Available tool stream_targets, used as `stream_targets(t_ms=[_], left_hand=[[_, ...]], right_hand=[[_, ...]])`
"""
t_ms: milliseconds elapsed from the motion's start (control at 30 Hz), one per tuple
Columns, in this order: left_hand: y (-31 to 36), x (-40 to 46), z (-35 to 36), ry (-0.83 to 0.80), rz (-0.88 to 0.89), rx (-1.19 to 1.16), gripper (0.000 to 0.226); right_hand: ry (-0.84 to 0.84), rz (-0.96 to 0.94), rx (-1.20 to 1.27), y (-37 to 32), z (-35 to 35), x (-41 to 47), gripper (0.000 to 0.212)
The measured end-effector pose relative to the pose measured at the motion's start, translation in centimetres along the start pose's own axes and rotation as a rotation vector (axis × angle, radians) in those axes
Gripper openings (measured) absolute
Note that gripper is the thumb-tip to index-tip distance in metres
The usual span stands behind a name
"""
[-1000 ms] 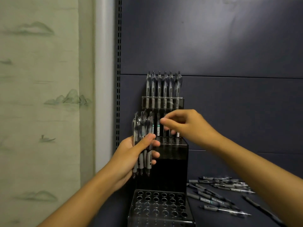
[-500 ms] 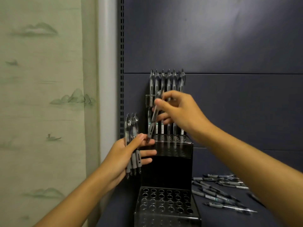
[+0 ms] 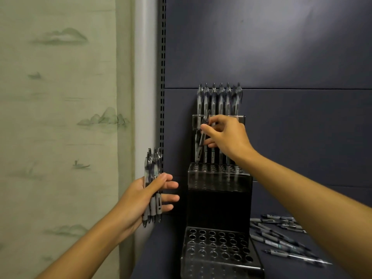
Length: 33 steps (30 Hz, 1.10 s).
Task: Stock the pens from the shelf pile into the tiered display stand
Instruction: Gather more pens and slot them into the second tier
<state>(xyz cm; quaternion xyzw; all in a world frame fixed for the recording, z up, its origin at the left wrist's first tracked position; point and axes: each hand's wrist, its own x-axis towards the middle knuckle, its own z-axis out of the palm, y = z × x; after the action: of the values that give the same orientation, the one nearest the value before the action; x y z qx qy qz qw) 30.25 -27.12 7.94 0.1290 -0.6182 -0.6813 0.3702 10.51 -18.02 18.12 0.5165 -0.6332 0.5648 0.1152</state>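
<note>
One tiered display stand (image 3: 219, 200) stood on the shelf, seven pens (image 3: 219, 98) topmost. The left hand (image 3: 148, 198) gripped about four pens (image 3: 153, 188); the right hand (image 3: 227, 136) pinched one pen (image 3: 202, 140) tilted over the middle tier. Loose pens (image 3: 281, 236) lay right.

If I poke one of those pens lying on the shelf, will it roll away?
Probably a little. The loose pens look round and slim, so a sideways poke likely rolls one. Their clips would probably stop it soon. They look stiff and light: the left hand holds a whole bunch easily.
</note>
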Motion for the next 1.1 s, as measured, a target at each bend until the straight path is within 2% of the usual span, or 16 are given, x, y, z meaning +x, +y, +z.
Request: stream_targets(t_ms=[200, 333, 433, 667, 967, 1100], left_hand=[[-0.4, 0.0, -0.3, 0.008, 0.003, -0.003, 0.036], [-0.5, 0.0, -0.1, -0.007, 0.011, -0.005, 0.040], [-0.4, 0.1, 0.1, -0.021, 0.010, -0.011, 0.039], [-0.3, 0.1, 0.6, -0.049, 0.004, -0.023, 0.042], [-0.2, 0.2, 1.5, -0.094, 0.014, -0.023, 0.043], [-0.3, 0.2, 1.9, -0.115, 0.020, -0.011, 0.043]], right_hand=[[-0.045, 0.009, -0.025, 0.5, 0.8, -0.2, 0.026], [-0.160, 0.093, -0.034, 0.8, 1.4, -0.2, 0.018], [-0.232, 0.110, -0.147, 1.1, 1.8, -0.3, 0.019], [-0.216, 0.047, -0.340, 1.6, 1.7, -0.4, 0.023], [-0.234, 0.066, -0.324, 1.5, 1.8, -0.6, 0.018], [-0.196, 0.033, -0.373, 1.6, 1.3, -1.2, 0.026]])
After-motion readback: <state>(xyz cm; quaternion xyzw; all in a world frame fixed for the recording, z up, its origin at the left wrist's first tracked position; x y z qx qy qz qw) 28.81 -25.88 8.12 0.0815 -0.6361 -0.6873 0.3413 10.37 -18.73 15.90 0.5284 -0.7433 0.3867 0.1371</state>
